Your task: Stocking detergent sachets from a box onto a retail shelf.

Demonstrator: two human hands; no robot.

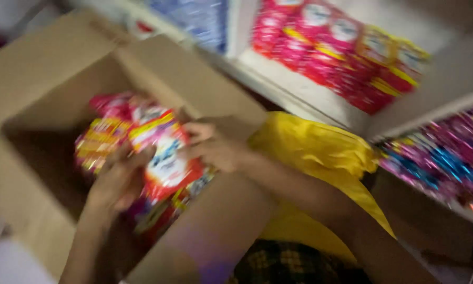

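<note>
Low centre of the frame, both hands are lifting packets: left hand (118, 179) and right hand (215, 150), fingers clamped around a red packet bundle (160, 152) over the open cardboard box (47, 84); next it needs a firm hold to clear the flap; upper right, the shelf (305, 89) holds red packets (341, 52)

There is one view only, from a camera on the person's head, tilted steeply down and somewhat to the right. It sits close: the left hand (115, 181) and right hand (215, 147) fill the middle of the frame, over an open box (31, 179) that runs off the left and bottom edges. Beyond the right hand, shelves (310, 100) cross the upper right on a slant. The whole picture is smeared with motion blur.
</note>
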